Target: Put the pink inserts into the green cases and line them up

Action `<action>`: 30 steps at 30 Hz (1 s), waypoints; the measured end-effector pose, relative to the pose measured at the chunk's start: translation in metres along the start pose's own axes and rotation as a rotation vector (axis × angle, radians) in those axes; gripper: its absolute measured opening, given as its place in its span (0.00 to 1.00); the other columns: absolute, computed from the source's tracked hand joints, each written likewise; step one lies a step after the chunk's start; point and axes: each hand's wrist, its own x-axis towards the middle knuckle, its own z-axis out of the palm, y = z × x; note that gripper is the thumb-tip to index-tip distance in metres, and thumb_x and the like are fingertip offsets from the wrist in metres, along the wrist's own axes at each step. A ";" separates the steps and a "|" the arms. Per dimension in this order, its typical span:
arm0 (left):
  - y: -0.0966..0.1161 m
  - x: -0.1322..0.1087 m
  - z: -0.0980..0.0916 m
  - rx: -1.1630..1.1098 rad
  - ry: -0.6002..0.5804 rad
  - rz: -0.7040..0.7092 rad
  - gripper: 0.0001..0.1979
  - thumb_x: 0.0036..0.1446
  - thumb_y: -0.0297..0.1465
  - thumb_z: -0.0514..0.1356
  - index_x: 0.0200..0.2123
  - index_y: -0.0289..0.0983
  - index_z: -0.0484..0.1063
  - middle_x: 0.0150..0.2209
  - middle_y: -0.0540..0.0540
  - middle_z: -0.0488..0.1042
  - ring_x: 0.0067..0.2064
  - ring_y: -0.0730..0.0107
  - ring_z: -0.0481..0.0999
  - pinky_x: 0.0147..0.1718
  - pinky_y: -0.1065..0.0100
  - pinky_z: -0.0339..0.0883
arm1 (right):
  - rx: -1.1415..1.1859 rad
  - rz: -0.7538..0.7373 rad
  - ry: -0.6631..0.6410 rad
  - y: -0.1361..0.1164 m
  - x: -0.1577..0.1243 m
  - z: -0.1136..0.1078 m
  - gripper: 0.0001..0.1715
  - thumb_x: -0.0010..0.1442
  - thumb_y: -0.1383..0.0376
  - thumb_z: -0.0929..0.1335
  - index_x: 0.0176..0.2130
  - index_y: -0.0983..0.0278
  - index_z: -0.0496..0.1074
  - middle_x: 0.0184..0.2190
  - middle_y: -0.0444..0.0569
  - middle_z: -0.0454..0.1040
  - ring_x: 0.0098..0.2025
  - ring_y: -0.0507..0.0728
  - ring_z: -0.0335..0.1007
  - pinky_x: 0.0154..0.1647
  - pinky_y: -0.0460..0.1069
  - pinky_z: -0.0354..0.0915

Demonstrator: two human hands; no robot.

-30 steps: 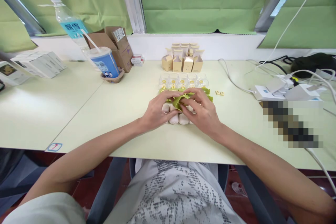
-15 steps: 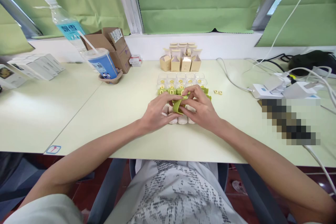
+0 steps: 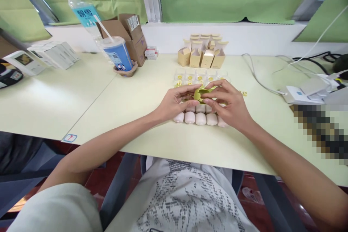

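Between my two hands is a small olive-green, hollow cover [image 3: 199,93], soft-looking and with its open side showing. The fingers and thumb of my left hand [image 3: 174,103] close on its left side. From the right, my right hand [image 3: 232,103] pinches its rim with fingertips and thumb. Just below the hands sit rows of rounded white cases [image 3: 200,119], packed side by side. Beyond the fingers stand clear plastic cups [image 3: 190,76] with yellow rings in them. More green pieces in front of the cups are mostly hidden by my hands.
Several open kraft boxes [image 3: 195,59] stand near the wall. Small yellow clips [image 3: 243,93] lie right of my hand. Farther right are a power strip [image 3: 295,95] and cables. On the left are a blue drink cup [image 3: 119,56], a bottle [image 3: 84,11], a cardboard box [image 3: 138,49] and white boxes [image 3: 54,56].
The green cover has been turned between my fingers, so its hollow side now shows. Both hands have lifted slightly off the white cases, baring more of the front row. The view has shifted.
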 end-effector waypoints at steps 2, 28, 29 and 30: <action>0.001 -0.001 0.002 -0.035 0.019 -0.042 0.28 0.60 0.39 0.80 0.62 0.44 0.85 0.58 0.40 0.87 0.57 0.57 0.87 0.62 0.52 0.83 | -0.038 -0.040 0.025 -0.001 0.000 0.002 0.08 0.73 0.61 0.75 0.46 0.54 0.89 0.52 0.52 0.80 0.37 0.56 0.80 0.38 0.58 0.81; 0.015 -0.001 0.008 0.015 0.261 -0.139 0.27 0.46 0.46 0.85 0.47 0.40 0.92 0.40 0.45 0.88 0.41 0.67 0.85 0.48 0.63 0.83 | 0.145 0.104 0.033 -0.016 -0.002 0.012 0.26 0.69 0.58 0.78 0.64 0.53 0.81 0.56 0.53 0.82 0.42 0.56 0.82 0.32 0.49 0.83; 0.015 -0.001 0.008 0.018 0.245 -0.127 0.25 0.51 0.49 0.83 0.47 0.39 0.91 0.40 0.44 0.88 0.41 0.67 0.85 0.48 0.63 0.83 | 0.141 0.103 0.041 -0.015 -0.002 0.012 0.25 0.69 0.58 0.78 0.64 0.53 0.81 0.55 0.53 0.82 0.41 0.55 0.82 0.33 0.50 0.83; 0.015 -0.001 0.008 0.017 0.226 -0.114 0.25 0.57 0.52 0.79 0.47 0.39 0.91 0.40 0.44 0.88 0.40 0.67 0.85 0.47 0.63 0.83 | 0.152 0.117 0.049 -0.015 -0.003 0.013 0.24 0.70 0.57 0.77 0.63 0.53 0.82 0.55 0.53 0.82 0.41 0.55 0.82 0.34 0.51 0.84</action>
